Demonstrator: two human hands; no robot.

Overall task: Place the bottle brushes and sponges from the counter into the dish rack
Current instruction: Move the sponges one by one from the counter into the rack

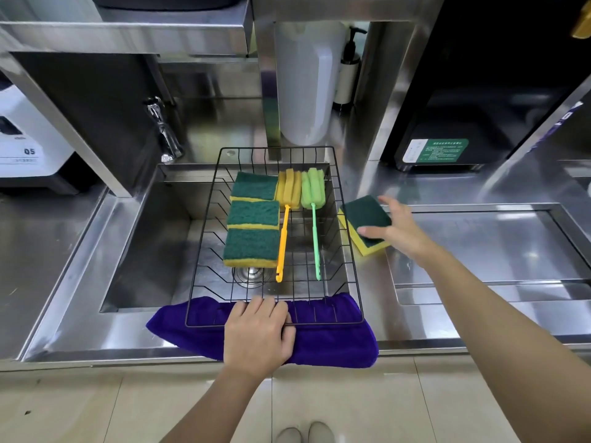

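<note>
clamping the last sponge (364, 215), right hand (401, 228) fingers (388, 201) sit just right of the dish rack (326, 322). left hand (256, 334) grips its rim.

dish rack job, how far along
Done: three green-and-yellow sponges, the yellow foam bottle brush and green foam bottle brush lie in the black wire dish rack. In hand: right hand grips the last green-and-yellow sponge on the steel counter, left hand holds the rack's rim. Left: placing that sponge.
</note>
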